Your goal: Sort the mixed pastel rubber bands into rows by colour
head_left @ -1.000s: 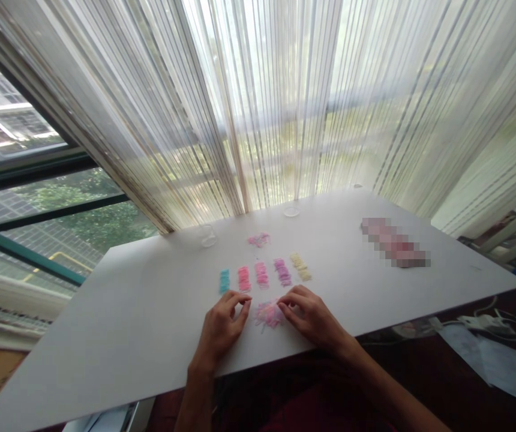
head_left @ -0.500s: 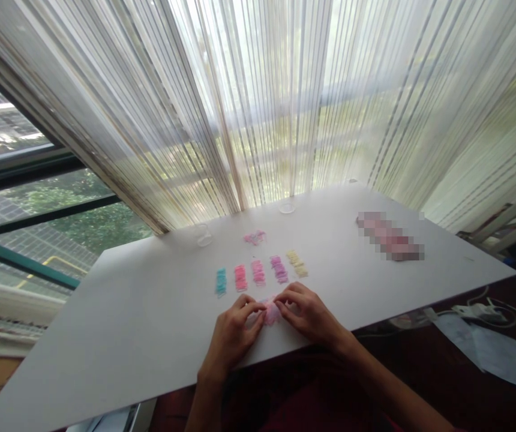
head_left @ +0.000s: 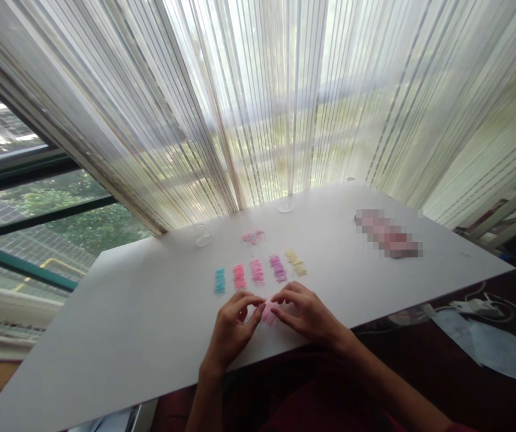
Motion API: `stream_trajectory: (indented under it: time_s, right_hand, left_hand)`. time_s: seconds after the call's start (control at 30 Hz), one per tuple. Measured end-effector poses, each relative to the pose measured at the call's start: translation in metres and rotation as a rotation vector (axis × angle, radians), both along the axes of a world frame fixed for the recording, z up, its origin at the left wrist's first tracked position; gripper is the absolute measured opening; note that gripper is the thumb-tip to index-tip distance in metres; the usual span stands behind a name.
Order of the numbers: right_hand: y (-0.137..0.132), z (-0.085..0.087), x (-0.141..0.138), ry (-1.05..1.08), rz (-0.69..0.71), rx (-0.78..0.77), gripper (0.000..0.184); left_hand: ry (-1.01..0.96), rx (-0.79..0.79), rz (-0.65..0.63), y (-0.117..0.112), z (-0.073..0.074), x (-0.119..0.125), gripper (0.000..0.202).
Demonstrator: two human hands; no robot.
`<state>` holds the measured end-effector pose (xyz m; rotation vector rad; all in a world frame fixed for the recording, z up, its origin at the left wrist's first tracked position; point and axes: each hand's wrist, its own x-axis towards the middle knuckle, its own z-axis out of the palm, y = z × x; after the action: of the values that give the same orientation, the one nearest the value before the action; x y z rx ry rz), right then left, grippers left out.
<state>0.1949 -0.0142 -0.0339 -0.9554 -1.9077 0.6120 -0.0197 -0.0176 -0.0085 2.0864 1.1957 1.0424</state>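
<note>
My left hand (head_left: 233, 324) is over the near edge area of the table, its thumb and index tip brought together at a small pile of pink pieces (head_left: 269, 314). Whatever is in that pinch is too small to make out. From the other side my right hand (head_left: 305, 312) reaches the same pile, thumb and index finger slightly apart. Beyond the hands lie sorted rows of small thin loop-like pieces: teal (head_left: 220, 281), coral pink (head_left: 239, 277), light pink (head_left: 257, 272), purple (head_left: 278, 268) and pale yellow (head_left: 295, 262).
Farther back lies a loose mixed pinkish heap (head_left: 253, 237). A clear round dish or lid (head_left: 285, 207) and another clear container (head_left: 203, 240) rest near the curtain (head_left: 258, 120). A blurred-out pinkish object (head_left: 388, 234) lies right on the white table (head_left: 150, 312).
The thumb and index finger of my right hand have parted a little. My left fingers have shifted slightly at the pink pile. The view has moved slightly.
</note>
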Motion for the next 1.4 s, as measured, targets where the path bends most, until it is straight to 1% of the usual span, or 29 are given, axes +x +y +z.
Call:
stream_trajectory:
  time_s: [0.13,0.23,0.4,0.5,0.6,0.73,0.9,0.97,1.17,1.3,1.4]
  right_hand:
    - [0.001,-0.003,-0.001,0.021,0.023,0.022,0.008]
    - [0.003,-0.003,-0.002,0.021,0.01,0.041,0.007]
    - [0.002,-0.001,-0.001,0.019,-0.009,0.047,0.006]
    - [0.002,-0.001,-0.001,0.03,-0.009,0.045,0.006]
    - [0.002,-0.001,-0.002,0.043,-0.012,0.052,0.006]
    - [0.002,-0.002,-0.002,0.044,-0.013,0.057,0.007]
    - [0.003,-0.002,-0.001,0.032,-0.009,0.052,0.009]
    - [0.002,-0.002,-0.001,0.026,-0.013,0.049,0.01]
    - [0.002,-0.001,-0.001,0.026,-0.022,0.05,0.01]
    - [0.002,-0.001,-0.001,0.027,-0.034,0.044,0.009]
    - [0.002,0.0,-0.001,0.022,-0.029,0.039,0.008]
  left_hand:
    - [-0.091,-0.017,-0.015,0.0,-0.001,0.006,0.009]
    - [-0.107,-0.044,-0.016,-0.001,-0.004,0.007,0.009]
    - [-0.046,-0.079,0.02,-0.003,-0.008,0.0,0.013]
    - [0.012,-0.075,0.03,-0.002,-0.01,-0.004,0.016]
    - [0.05,-0.059,0.028,-0.002,-0.01,-0.006,0.014]
    - [0.078,-0.048,0.009,-0.003,-0.009,-0.008,0.013]
    - [0.059,-0.003,0.01,-0.002,-0.005,-0.014,0.013]
    - [0.065,0.03,0.038,0.0,-0.002,-0.016,0.013]
    - [0.132,0.111,0.193,0.014,0.004,-0.022,0.018]
    - [0.187,0.119,0.298,0.023,0.002,-0.035,0.023]
    - [0.22,0.095,0.339,0.027,-0.001,-0.044,0.026]
